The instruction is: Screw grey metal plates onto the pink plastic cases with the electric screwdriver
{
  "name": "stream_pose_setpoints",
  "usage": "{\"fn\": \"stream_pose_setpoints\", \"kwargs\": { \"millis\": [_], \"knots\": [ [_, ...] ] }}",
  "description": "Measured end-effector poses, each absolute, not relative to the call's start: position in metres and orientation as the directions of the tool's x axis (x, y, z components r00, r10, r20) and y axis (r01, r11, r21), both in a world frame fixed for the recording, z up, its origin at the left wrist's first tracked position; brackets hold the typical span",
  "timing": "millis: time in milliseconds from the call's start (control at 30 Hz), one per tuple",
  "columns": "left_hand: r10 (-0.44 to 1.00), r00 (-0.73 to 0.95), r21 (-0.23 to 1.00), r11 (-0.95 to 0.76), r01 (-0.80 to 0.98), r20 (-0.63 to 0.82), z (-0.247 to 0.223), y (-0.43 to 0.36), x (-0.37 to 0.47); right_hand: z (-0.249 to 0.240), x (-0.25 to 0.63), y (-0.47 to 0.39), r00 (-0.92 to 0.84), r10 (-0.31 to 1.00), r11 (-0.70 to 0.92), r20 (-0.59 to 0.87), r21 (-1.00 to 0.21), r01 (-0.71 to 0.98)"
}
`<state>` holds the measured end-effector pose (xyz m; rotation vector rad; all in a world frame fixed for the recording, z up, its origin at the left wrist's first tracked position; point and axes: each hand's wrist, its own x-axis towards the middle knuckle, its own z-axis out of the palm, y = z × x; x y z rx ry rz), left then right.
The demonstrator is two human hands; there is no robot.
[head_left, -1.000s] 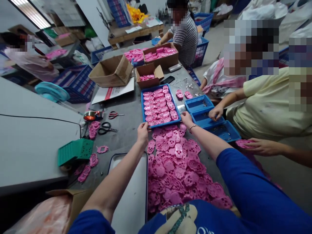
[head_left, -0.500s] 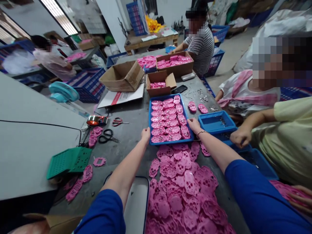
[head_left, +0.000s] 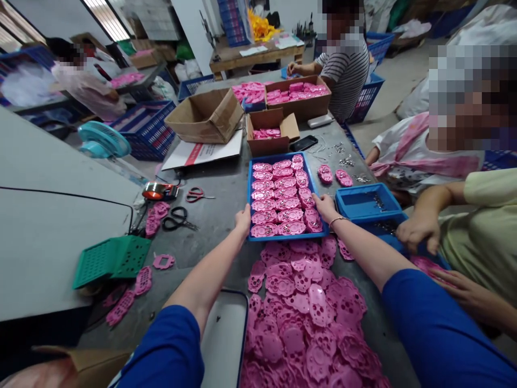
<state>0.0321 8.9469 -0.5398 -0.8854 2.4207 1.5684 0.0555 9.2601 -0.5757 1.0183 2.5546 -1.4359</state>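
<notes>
A blue tray (head_left: 288,237) lies on the grey table, filled with rows of assembled pink plastic pieces (head_left: 286,192) with small metal parts on them. At its left edge, my left hand (head_left: 243,220) has its fingers closed around the rim. My right hand (head_left: 324,207), with a bracelet at the wrist, grips the opposite edge near the front corner. Just in front of the tray spreads a big heap of loose pink plastic shells (head_left: 307,318), between my forearms.
Shallow blue bins (head_left: 367,200) with small metal parts stand at right, beside a co-worker's hand (head_left: 420,231). Scissors (head_left: 178,219), a tape dispenser (head_left: 160,191) and a green perforated rack (head_left: 113,261) are at left. Cardboard boxes (head_left: 205,116) and a phone (head_left: 304,143) lie beyond the tray.
My hands keep their hold on the tray, and the view has shifted slightly. At right, a co-worker's hand with pink pieces has moved up toward the blue bins.
</notes>
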Motion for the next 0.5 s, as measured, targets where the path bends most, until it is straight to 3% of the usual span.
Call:
{"fn": "stream_pose_setpoints", "kwargs": {
  "millis": [500],
  "knots": [
    [-0.417,-0.808,0.823,0.207,-0.529,-0.415,-0.484,8.943,0.069,-0.517,0.079,9.25,-0.792,0.488,0.232,-0.366,-0.821,0.522]
  ]
}}
